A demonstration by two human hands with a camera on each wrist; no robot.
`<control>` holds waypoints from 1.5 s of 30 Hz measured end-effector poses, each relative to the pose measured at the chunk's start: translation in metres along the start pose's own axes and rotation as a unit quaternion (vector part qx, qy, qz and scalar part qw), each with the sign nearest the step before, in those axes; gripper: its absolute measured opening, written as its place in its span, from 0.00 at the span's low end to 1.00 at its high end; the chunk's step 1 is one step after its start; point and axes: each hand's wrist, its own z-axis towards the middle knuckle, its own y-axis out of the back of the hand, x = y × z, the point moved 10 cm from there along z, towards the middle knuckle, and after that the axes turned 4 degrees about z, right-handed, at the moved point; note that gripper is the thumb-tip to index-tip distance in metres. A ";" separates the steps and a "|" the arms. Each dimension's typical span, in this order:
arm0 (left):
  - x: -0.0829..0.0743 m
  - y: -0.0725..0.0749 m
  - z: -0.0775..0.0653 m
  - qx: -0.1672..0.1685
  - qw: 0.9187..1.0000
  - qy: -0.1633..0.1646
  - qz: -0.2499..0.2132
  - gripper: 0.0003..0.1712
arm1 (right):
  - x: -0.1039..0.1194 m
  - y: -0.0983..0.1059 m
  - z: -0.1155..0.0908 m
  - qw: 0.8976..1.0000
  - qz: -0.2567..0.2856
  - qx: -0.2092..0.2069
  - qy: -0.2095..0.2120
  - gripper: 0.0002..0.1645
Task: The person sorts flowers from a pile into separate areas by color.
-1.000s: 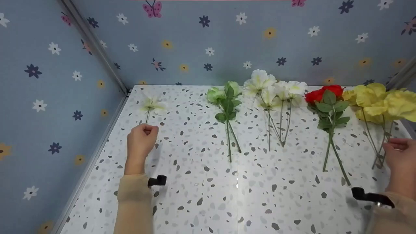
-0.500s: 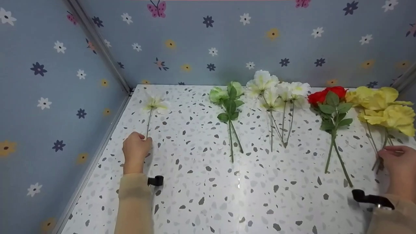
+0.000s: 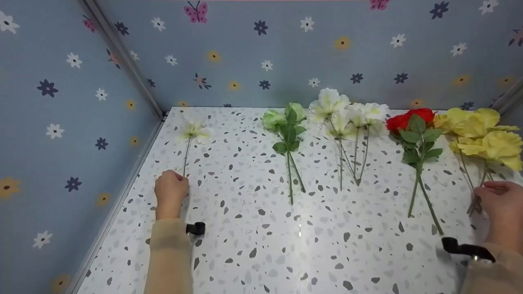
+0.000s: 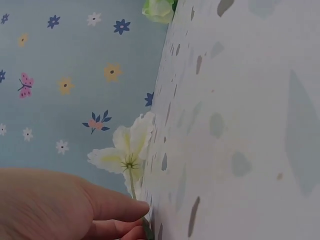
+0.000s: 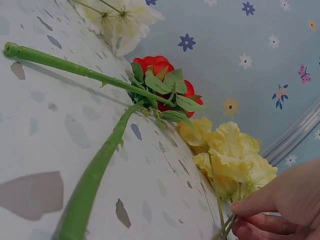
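At the left of the table, my left hand (image 3: 170, 190) pinches the thin stem of a single white flower (image 3: 191, 132). In the left wrist view, thumb and fingers close round that stem just below the bloom (image 4: 127, 150). On the far right, my right hand (image 3: 500, 198) pinches stems of the yellow flowers (image 3: 488, 139) near their lower ends. The right wrist view shows the yellow blooms (image 5: 232, 160) beyond the fingertips; how many stems lie in the pinch I cannot tell. Red roses (image 3: 412, 119) with green leaves lie just left of the yellow flowers.
Green roses (image 3: 282, 118) lie at the middle, and a group of several white flowers (image 3: 339, 112) lies to their right. All rest on the speckled white table (image 3: 245, 245). A patterned wall (image 3: 286, 53) stands behind, another (image 3: 61, 163) at the left.
My left hand has drawn back toward me, lower along the white flower's stem. My right hand has shifted slightly toward me, and the yellow blooms have settled lower.
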 end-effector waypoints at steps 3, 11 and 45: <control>-0.001 0.001 0.002 -0.020 1.000 -0.012 -0.001 0.12 | 0.001 0.000 0.000 1.000 0.003 0.005 0.005 0.21; -0.005 0.002 0.003 -0.036 0.999 -0.022 -0.010 0.11 | 0.002 0.000 -0.003 1.000 -0.003 0.010 -0.002 0.20; -0.151 0.029 -0.068 -0.106 0.939 -0.177 -0.273 0.04 | 0.174 -0.065 -0.130 0.861 0.424 0.152 0.237 0.25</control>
